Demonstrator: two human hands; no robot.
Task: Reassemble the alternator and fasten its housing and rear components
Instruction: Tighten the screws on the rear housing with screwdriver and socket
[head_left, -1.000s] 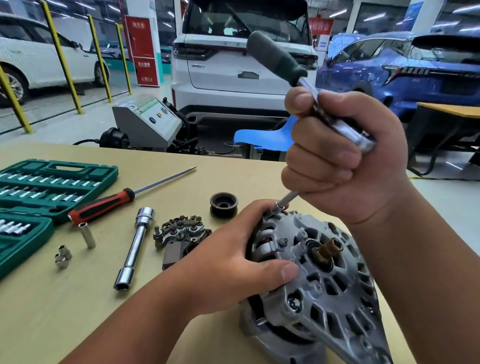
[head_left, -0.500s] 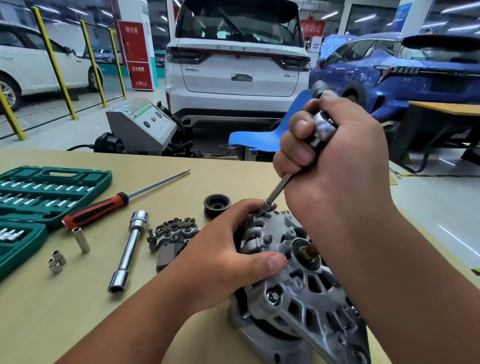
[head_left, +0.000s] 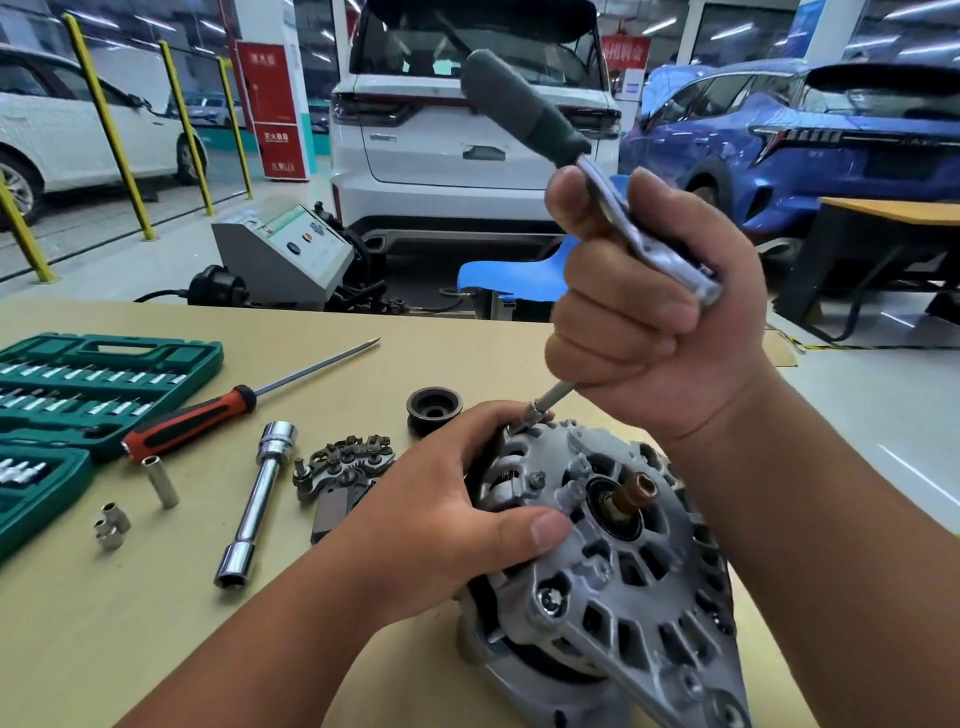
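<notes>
The grey alternator (head_left: 634, 587) stands on the wooden table (head_left: 156, 623) at the lower right, its vented housing and brass shaft end facing me. My left hand (head_left: 441, 514) grips its upper left edge, thumb across the housing. My right hand (head_left: 649, 322) is wrapped round the head of a ratchet wrench (head_left: 524, 111), whose dark green handle points up and left. An extension with a socket (head_left: 540, 408) runs from that fist down onto a bolt at the top of the housing.
On the table to the left lie a rectifier plate (head_left: 340, 467), a dark pulley (head_left: 434, 408), a long chrome socket (head_left: 254, 499), a red-handled screwdriver (head_left: 208, 415), small loose sockets (head_left: 111, 525) and an open green socket case (head_left: 78, 384). Parked cars and a grey machine stand behind.
The ratchet handle swung away out of sight half a second ago and has swung back up and left. My left hand has kept its grip on the alternator.
</notes>
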